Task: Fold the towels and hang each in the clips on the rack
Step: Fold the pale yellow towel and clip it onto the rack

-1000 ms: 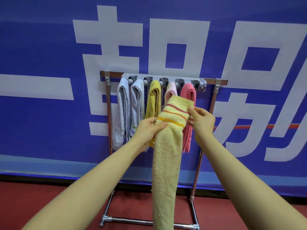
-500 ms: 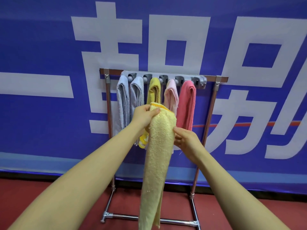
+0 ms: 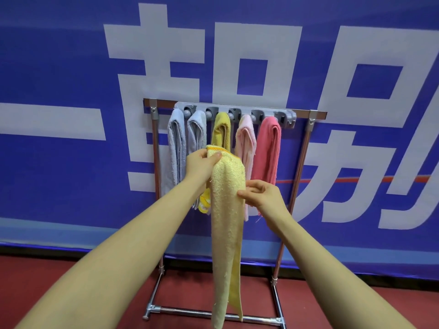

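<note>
A: Nearest the camera, what is cut off or hard to read?

B: Both forearms enter from the bottom corners. The pale yellow towel (image 3: 225, 224) hangs as a long folded strip; its lower end reaches almost to the bottom edge of the frame, covering part of the rack's base bar.

A: How do the hands stand?

B: The left hand (image 3: 202, 166) grips the towel's top corner, thumb curled over the front at the orange hem. The right hand (image 3: 263, 195) pinches the towel's right edge lower down, fingers curled; its fingertips lie behind the cloth and cannot be seen.

A: And the holders behind?

B: The rack (image 3: 300, 162) carries a grey clip bar (image 3: 237, 109) along its top rail. Five towels hang from it, left to right: first grey towel (image 3: 175, 150), second grey towel (image 3: 197, 131), mustard towel (image 3: 222, 129), pale pink towel (image 3: 247, 138), coral towel (image 3: 267, 148). The held towel and left hand hide the lower parts of the middle ones. The rightmost clip (image 3: 285, 118) shows no cloth in it.

A: Farthest back?

B: A blue banner (image 3: 59, 67) with large white characters, cropped by the frame, above a red floor (image 3: 71, 276).
</note>
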`<state>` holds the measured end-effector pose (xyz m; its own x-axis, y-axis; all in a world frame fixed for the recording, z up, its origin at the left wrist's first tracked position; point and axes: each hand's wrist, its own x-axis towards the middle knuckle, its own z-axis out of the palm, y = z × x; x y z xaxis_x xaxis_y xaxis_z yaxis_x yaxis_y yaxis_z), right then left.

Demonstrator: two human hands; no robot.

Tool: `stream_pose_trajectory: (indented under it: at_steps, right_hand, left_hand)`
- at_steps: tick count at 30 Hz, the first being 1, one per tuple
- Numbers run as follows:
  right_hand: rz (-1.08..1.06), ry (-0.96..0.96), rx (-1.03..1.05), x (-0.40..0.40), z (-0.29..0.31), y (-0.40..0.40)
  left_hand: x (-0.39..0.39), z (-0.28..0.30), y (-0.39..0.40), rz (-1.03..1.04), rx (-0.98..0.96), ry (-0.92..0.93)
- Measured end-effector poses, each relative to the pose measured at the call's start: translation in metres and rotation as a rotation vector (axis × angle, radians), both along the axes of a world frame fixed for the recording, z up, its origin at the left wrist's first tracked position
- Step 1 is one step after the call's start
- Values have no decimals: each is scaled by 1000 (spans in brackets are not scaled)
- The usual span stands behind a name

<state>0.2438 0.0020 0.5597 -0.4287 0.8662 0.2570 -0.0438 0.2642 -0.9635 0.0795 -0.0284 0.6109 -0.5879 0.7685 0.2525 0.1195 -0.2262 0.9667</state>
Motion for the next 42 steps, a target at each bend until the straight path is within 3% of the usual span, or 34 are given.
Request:
stream_pose_trajectory:
  at_steps: [4, 9, 12, 23, 29, 34, 42]
  right_hand:
    - [-74, 105, 9, 2, 7, -1]
    - [-135, 180, -25, 2, 18, 2]
    - [-188, 192, -59, 3, 21, 3]
    - [-253, 280, -112, 23, 27, 9]
    - [-70, 329, -123, 32, 27, 13]
    - [-91, 123, -131, 29, 16, 17]
    - [-130, 142, -125, 11, -2, 13]
  left_hand:
    - [-4, 0, -3, -64, -65, -16]
    - [-2, -26, -21, -467, -180, -168]
    - [1, -48, -25, -578, -237, -174]
    - [27, -46, -10, -445, -160, -56]
    - [39, -11, 2, -353, -55, -38]
    - [33, 4, 13, -281, -75, -3]
    - [12, 1, 8, -155, -47, -2]
